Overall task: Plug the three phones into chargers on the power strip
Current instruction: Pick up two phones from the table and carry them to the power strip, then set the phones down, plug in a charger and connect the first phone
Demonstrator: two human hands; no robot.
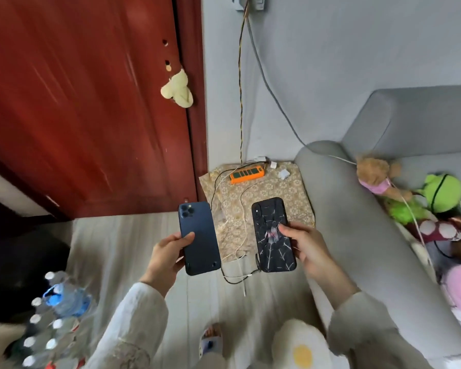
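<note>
1. Far left of the hands: a pack of water bottles (53, 315) on the floor, blurred. Behind it a red door (85, 102) with a pale soft toy (178, 89) hanging at its edge.
2. Left hand (168, 258): grips a dark blue phone (198, 237) by its left edge, thumb across the back, camera end away from the person. Back faces up, so the bottom port points toward the body, probably to take a cable end.
3. Between and beyond the hands: a patterned cloth (272, 193) on the floor against the wall, with an orange power strip (246, 174) at its far end. Its own cord runs up the wall. White charger plugs (273, 164) lie just beside the strip; whether they are seated in it cannot be told.
4. Cables (241, 209) trail from the strip toward the hands; loose ends (244, 278) lie on the floor between and just below the two phones. Neither phone appears plugged in.
5. Right hand (308, 247): holds a black phone with a web pattern (273, 234) by its right edge, thumb on the back. Same orientation as the other.
6. Third phone: not seen.
7. Right of the hands: grey sofa (357, 222) arm, stuffed toys (410, 193) on the seat.
8. Judgement: early stage; next step is likely freeing a hand to pick up a cable end.
</note>
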